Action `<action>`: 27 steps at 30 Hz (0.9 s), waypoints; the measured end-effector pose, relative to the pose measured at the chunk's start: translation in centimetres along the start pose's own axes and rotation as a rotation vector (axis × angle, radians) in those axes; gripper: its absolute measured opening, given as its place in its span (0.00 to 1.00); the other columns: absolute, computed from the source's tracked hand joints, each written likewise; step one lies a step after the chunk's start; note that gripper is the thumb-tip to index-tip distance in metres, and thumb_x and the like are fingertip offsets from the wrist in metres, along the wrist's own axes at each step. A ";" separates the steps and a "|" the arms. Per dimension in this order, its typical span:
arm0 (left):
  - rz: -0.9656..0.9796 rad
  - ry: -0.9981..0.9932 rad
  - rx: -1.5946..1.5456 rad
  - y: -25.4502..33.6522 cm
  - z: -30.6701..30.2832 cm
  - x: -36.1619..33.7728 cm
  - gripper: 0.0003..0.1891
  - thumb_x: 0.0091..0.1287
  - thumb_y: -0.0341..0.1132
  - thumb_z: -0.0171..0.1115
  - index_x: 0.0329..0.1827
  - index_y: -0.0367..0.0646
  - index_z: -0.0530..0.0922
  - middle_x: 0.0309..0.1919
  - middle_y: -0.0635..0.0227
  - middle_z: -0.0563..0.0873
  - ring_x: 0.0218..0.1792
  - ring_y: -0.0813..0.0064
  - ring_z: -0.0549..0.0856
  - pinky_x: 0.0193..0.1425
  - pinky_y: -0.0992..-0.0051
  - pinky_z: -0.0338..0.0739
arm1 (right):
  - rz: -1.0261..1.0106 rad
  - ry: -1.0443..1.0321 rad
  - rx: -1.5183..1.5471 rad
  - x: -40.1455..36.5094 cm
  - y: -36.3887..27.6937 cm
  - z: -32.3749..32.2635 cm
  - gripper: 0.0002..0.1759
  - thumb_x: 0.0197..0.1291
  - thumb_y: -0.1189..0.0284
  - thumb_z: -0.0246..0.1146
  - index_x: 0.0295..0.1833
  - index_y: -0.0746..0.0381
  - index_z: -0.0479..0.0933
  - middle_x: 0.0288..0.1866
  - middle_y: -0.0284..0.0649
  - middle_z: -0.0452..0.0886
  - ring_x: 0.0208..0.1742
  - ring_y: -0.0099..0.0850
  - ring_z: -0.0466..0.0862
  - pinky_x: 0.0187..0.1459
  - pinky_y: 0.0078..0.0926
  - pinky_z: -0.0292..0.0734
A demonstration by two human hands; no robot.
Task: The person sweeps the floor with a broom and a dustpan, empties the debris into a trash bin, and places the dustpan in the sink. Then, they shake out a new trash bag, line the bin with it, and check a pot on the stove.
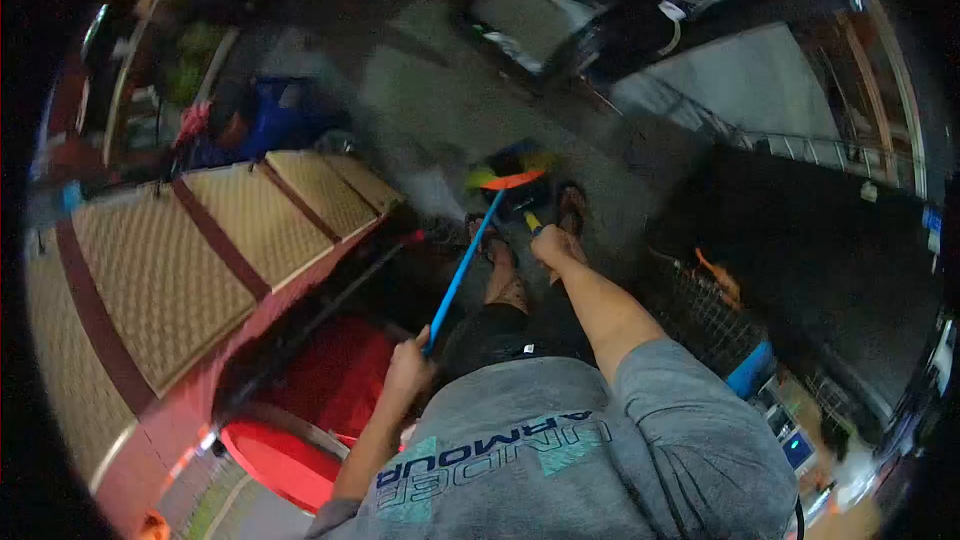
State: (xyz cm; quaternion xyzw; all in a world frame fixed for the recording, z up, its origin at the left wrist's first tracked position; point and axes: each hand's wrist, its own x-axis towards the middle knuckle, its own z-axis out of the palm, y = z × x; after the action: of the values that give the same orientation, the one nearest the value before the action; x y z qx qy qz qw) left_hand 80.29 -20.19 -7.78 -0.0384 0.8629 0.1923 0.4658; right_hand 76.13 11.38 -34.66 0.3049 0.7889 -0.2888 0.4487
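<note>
My left hand [408, 365] is closed around the blue handle of a broom [462, 275], which slants forward to the floor. Its orange head [515, 180] lies just ahead of my feet, with blurred yellow-green bristles on the far side. Lower and to the right, my right hand [553, 245] grips the yellow handle of what looks like a dustpan [533, 222]. The dark pan part sits close behind the broom head and is partly hidden by it.
Woven tan panels with maroon bands [160, 280] line the left side. Near me is a red chair [285, 450]. A boxy appliance [530, 15] stands ahead on the dark floor [420, 70]. Wire racks [710, 310] and a black surface [800, 250] are at right.
</note>
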 end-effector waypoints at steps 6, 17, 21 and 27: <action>0.070 -0.044 0.331 4.7 -5.3 -0.6 0.32 0.58 0.34 0.64 0.70 0.54 0.72 0.35 0.42 0.85 0.38 0.44 0.86 0.42 0.52 0.80 | 0.091 0.030 0.194 -4.9 4.3 -0.2 0.18 0.61 0.68 0.63 0.50 0.73 0.79 0.48 0.56 0.83 0.50 0.51 0.84 0.45 0.45 0.81; 0.285 -0.027 0.624 5.6 6.8 10.1 0.31 0.63 0.31 0.51 0.74 0.44 0.63 0.40 0.43 0.85 0.40 0.46 0.86 0.48 0.51 0.80 | 0.283 0.059 0.260 -0.2 17.9 11.7 0.17 0.68 0.68 0.59 0.50 0.73 0.78 0.39 0.50 0.84 0.37 0.40 0.86 0.31 0.34 0.83; 0.281 -0.316 0.238 7.7 1.6 3.4 0.28 0.58 0.27 0.55 0.66 0.37 0.73 0.41 0.39 0.84 0.43 0.48 0.87 0.46 0.62 0.81 | -0.082 0.011 -0.032 -7.3 17.0 2.6 0.17 0.68 0.73 0.59 0.56 0.73 0.74 0.45 0.55 0.82 0.41 0.46 0.85 0.36 0.33 0.86; 0.684 -0.036 0.316 9.2 0.0 2.5 0.27 0.56 0.22 0.56 0.63 0.36 0.75 0.38 0.36 0.83 0.37 0.46 0.87 0.39 0.64 0.79 | 0.303 -0.019 0.676 -7.7 20.8 2.2 0.17 0.64 0.67 0.61 0.52 0.69 0.77 0.41 0.51 0.84 0.41 0.46 0.86 0.35 0.41 0.83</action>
State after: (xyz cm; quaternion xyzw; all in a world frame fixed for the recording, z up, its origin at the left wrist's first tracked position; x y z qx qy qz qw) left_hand 76.59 -11.44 -7.09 0.3278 0.8365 0.2019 0.3901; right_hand 95.88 21.53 -32.63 0.5466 0.5905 -0.4661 0.3678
